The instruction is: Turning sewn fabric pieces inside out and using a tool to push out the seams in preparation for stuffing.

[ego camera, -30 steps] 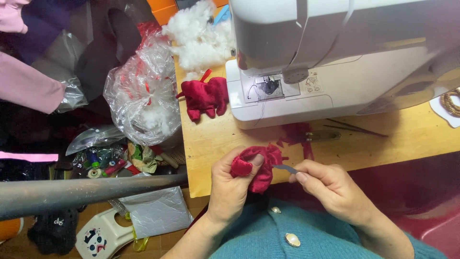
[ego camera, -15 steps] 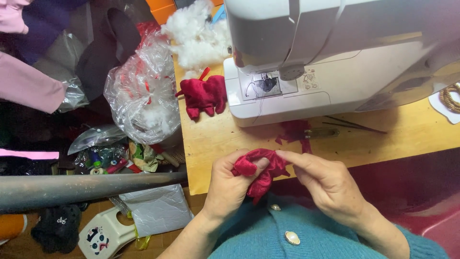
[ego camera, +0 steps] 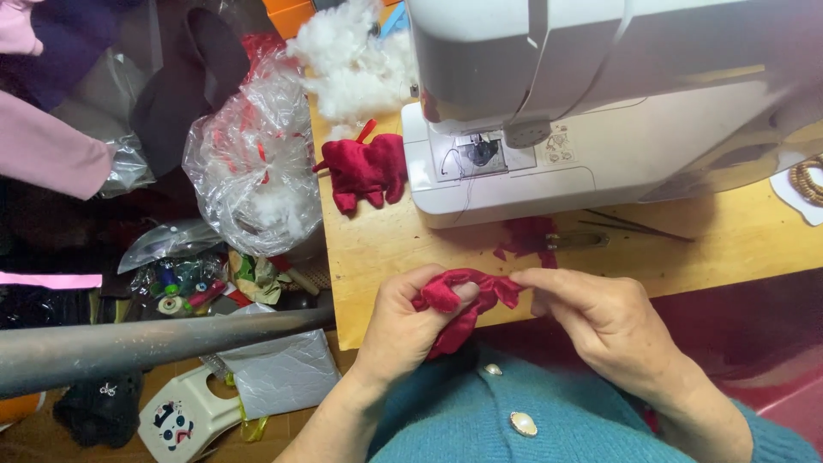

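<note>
Both of my hands hold a small dark red velvet fabric piece [ego camera: 463,300] at the front edge of the wooden table [ego camera: 386,249]. My left hand [ego camera: 403,330] is closed around its lower part. My right hand [ego camera: 600,321] pinches its upper right end between thumb and fingers. A white sewing machine [ego camera: 600,111] stands just behind, with a small red scrap [ego camera: 523,236] at its base. Left of the machine lies a stuffed red velvet piece [ego camera: 364,171].
White stuffing fluff [ego camera: 351,60] is piled at the back of the table. A clear plastic bag [ego camera: 253,167] with stuffing hangs off the table's left side. A grey metal bar [ego camera: 129,347], clutter, a silver pouch [ego camera: 279,373] and a small white stool [ego camera: 184,420] lie left below.
My right hand has come in from the right and now pinches the red piece's end. The grey tool it held a second ago is out of sight.
</note>
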